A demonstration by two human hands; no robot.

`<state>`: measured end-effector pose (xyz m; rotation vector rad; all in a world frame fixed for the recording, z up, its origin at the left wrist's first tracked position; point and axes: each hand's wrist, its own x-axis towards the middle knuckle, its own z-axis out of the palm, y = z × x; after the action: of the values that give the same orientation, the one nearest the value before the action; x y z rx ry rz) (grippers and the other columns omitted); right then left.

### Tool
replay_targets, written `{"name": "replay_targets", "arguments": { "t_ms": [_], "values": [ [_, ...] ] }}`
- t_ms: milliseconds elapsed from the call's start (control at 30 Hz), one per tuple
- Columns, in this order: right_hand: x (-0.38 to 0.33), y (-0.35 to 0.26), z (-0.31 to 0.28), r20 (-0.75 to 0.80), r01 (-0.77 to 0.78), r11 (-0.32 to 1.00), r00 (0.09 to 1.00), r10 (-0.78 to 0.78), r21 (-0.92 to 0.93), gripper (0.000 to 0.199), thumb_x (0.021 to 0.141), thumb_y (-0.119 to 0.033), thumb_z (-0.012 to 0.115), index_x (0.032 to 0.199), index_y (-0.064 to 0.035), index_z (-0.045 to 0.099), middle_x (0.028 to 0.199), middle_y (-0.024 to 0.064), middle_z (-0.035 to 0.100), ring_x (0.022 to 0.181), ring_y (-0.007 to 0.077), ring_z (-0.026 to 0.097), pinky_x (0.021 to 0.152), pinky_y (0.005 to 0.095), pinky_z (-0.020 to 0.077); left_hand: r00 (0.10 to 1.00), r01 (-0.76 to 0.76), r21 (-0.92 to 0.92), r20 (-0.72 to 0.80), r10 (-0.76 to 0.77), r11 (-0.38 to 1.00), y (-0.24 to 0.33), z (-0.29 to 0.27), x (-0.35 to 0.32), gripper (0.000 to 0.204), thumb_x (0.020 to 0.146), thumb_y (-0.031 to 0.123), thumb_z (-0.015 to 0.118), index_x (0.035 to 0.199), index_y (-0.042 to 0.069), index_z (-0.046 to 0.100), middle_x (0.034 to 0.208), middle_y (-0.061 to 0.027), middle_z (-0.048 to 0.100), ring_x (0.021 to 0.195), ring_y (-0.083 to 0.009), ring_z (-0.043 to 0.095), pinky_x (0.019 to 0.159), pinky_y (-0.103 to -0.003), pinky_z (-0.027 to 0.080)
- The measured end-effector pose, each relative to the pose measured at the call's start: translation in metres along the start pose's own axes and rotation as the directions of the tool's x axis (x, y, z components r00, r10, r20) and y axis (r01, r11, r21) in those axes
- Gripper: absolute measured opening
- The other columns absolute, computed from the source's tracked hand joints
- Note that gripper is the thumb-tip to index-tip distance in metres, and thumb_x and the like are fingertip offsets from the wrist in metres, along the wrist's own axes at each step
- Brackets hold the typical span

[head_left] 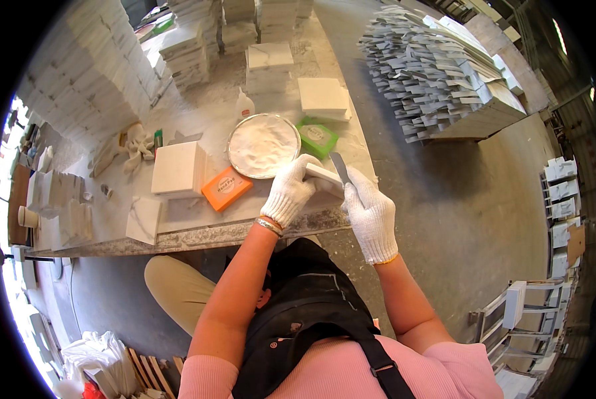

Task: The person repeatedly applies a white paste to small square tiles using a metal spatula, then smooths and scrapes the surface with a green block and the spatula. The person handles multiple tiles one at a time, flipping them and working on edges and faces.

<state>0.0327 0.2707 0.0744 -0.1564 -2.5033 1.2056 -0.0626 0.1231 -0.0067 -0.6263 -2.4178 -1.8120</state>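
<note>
In a white knitted glove, my left hand [291,191] is closed around a thin white marble tile [323,175], held edge-on above the table's front edge. My right hand [369,216], gloved the same way, grips a putty knife [340,166]. Its grey blade points up and away, against or very close to the tile's right end. Just beyond my left hand sits a round tray [230,151] filled with white paste or powder [264,143]. A green hand pad [318,137] lies to its right, and an orange hand pad [226,189] to its near left.
Square tile stacks stand left [177,169] and far right [324,96] on the worktable [244,218]. A small white bottle [244,105] is behind the tray. One loose tile [143,221] lies near the front edge. Tall tile piles [88,86] rise behind; a loaded pallet [437,73] stands on the floor.
</note>
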Motion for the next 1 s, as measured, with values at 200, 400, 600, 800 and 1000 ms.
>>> {"name": "replay_targets", "arguments": {
  "t_ms": [200, 400, 600, 800, 1000],
  "values": [
    [-0.004, 0.002, -0.015, 0.051, -0.034, 0.998, 0.998, 0.032, 0.044, 0.03, 0.099, -0.007, 0.061, 0.128, -0.0001, 0.067, 0.077, 0.0057, 0.066, 0.064, 0.0065, 0.059, 0.058, 0.0255, 0.0502, 1.0, -0.015, 0.021, -0.004, 0.015, 1.0, 0.012, -0.004, -0.001, 0.027, 0.079, -0.002, 0.073, 0.103, 0.007, 0.064, 0.088, -0.0121, 0.069, 0.083, -0.0268, 0.068, 0.076, -0.035, 0.054],
    [-0.003, -0.007, -0.001, 0.035, -0.07, 0.998, 0.997, 0.07, -0.001, 0.031, 0.094, -0.005, 0.065, 0.125, -0.0073, 0.069, 0.082, 0.0207, 0.069, 0.067, 0.0248, 0.071, 0.064, 0.035, 0.0543, 1.0, 0.008, 0.053, -0.013, -0.007, 0.999, 0.004, -0.002, -0.001, 0.026, 0.08, -0.002, 0.072, 0.103, 0.007, 0.064, 0.089, -0.0122, 0.07, 0.085, -0.0281, 0.07, 0.077, -0.036, 0.055],
    [0.002, 0.0, -0.003, 0.047, -0.026, 0.998, 0.999, 0.023, 0.057, 0.031, 0.095, -0.005, 0.065, 0.125, -0.0062, 0.069, 0.079, 0.0182, 0.069, 0.063, 0.021, 0.068, 0.064, 0.033, 0.0548, 0.999, -0.041, 0.014, -0.01, 0.041, 0.999, -0.002, 0.001, -0.001, 0.027, 0.081, -0.004, 0.069, 0.105, 0.007, 0.063, 0.088, -0.0125, 0.07, 0.084, -0.0286, 0.069, 0.076, -0.036, 0.055],
    [-0.003, -0.008, 0.001, 0.097, -0.111, 0.991, 0.99, 0.103, 0.081, 0.032, 0.096, -0.007, 0.064, 0.128, -0.0054, 0.068, 0.086, 0.0183, 0.072, 0.065, 0.0211, 0.07, 0.065, 0.0331, 0.0551, 0.999, 0.032, -0.038, 0.002, -0.032, 0.999, 0.002, -0.003, -0.004, 0.024, 0.082, -0.001, 0.07, 0.104, 0.006, 0.063, 0.088, -0.012, 0.069, 0.084, -0.0264, 0.069, 0.077, -0.035, 0.055],
    [0.005, -0.021, 0.025, 0.122, 0.181, 0.981, 0.974, -0.189, 0.067, 0.035, 0.095, -0.004, 0.065, 0.13, -0.0076, 0.067, 0.096, 0.0201, 0.073, 0.074, 0.0255, 0.073, 0.07, 0.0347, 0.0566, 0.994, -0.087, 0.002, -0.071, 0.087, 0.996, -0.017, 0.009, -0.002, 0.023, 0.085, 0.005, 0.073, 0.106, 0.005, 0.064, 0.088, -0.0108, 0.069, 0.084, -0.024, 0.068, 0.078, -0.035, 0.054]
  ]
}}
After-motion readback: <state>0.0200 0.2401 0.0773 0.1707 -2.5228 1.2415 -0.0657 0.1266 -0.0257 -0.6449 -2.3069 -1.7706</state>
